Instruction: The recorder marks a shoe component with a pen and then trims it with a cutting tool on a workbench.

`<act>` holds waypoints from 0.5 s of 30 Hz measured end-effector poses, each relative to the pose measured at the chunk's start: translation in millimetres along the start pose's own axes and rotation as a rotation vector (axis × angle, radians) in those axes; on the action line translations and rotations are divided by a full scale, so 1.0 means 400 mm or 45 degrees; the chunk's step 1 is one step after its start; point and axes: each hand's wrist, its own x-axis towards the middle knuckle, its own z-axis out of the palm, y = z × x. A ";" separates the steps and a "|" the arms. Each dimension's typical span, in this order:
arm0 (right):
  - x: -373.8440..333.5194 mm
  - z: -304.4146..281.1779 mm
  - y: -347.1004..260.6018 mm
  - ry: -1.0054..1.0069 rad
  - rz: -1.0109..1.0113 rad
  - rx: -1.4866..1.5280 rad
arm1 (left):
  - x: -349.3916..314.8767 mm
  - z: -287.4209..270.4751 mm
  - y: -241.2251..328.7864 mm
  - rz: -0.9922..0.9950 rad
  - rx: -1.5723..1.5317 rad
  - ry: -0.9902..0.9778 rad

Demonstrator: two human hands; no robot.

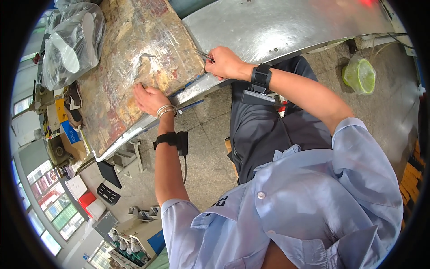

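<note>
My right hand (225, 63) is closed around a thin metal tool (202, 54) with a narrow tip, perhaps tweezers or small snips; my fingers hide most of it. The tip lies over the right edge of a worn, stained board (118, 49) covered in clear film. On the board's near part rests my left hand (150, 99), its fingers stretched out on the film, with nothing visible in them.
At the board's left lies a clear plastic bag (74, 45) with pale insole-shaped pieces inside. Dark shoes (73, 105) sit beside it. A shiny metal tabletop (286, 27) extends to the right. A green bin (359, 76) with a plastic liner stands on the floor.
</note>
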 end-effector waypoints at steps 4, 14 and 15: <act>-0.008 0.002 -0.006 0.106 -0.062 -0.021 | 0.000 0.006 -0.013 0.037 -0.015 0.022; -0.009 -0.014 0.011 0.091 0.018 0.270 | -0.002 0.009 -0.008 0.054 -0.016 0.062; -0.009 -0.011 0.011 0.089 0.019 0.270 | -0.003 0.010 -0.010 0.053 -0.014 0.061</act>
